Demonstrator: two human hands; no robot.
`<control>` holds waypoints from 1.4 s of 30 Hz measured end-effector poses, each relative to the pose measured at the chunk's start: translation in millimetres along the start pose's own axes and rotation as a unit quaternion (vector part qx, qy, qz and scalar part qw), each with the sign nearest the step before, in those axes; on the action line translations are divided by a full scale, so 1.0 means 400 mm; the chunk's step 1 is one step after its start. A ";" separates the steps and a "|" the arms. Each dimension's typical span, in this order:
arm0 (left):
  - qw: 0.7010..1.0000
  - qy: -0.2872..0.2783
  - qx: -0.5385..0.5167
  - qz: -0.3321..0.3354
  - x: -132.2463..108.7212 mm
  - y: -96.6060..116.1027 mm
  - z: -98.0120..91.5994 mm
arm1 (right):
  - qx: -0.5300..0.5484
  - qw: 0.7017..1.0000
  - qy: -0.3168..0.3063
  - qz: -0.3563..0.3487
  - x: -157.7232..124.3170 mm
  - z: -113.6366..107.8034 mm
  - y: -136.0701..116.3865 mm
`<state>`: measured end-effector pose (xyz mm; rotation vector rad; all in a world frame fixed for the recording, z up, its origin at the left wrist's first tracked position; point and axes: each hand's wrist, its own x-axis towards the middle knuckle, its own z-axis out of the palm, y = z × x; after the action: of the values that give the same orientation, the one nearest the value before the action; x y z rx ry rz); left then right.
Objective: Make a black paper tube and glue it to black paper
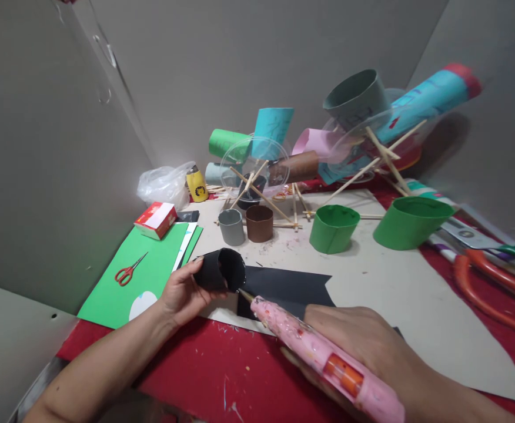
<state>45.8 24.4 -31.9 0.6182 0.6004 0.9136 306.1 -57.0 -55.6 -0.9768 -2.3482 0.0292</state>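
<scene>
My left hand (186, 294) is closed around a black paper cup (211, 269), tilted so that its open end faces right. In my right hand (354, 341) is a pink glue gun (293, 335), stained with dried glue. Its metal nozzle points up and left, at the lower rim of the cup; whether it touches cannot be made out. Beneath the nozzle lies a sheet of black paper (284, 285) with a notched right end. Just beyond stand a small grey paper cup (231, 228) and a brown paper cup (260, 224).
Green paper cups (334, 229) stand right of centre. Behind them is a stick-and-plastic wheel (255, 170) with coloured paper cups. Red scissors (127, 274) lie on green paper (107, 299) at left, near a red-white box (155, 220). Large orange-handled scissors (469, 273) lie at right.
</scene>
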 end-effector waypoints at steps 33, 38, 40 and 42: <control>1.000 0.001 0.012 0.005 -0.002 0.006 -0.001 | 0.029 0.999 0.029 0.022 0.004 -0.014 -0.009; 1.000 0.011 0.015 0.002 0.000 0.004 -0.005 | 0.003 0.999 0.032 0.002 0.002 -0.010 -0.009; 1.000 0.013 0.016 0.003 0.001 0.004 -0.005 | 0.000 0.999 0.033 -0.005 0.006 -0.012 -0.010; 1.000 0.014 0.017 0.002 0.002 0.003 -0.004 | -0.001 0.999 0.037 -0.006 0.011 -0.015 -0.012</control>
<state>44.3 26.1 -32.3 0.6390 0.6402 0.9188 303.7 -58.8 -47.0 -0.9492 -2.2868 -0.0123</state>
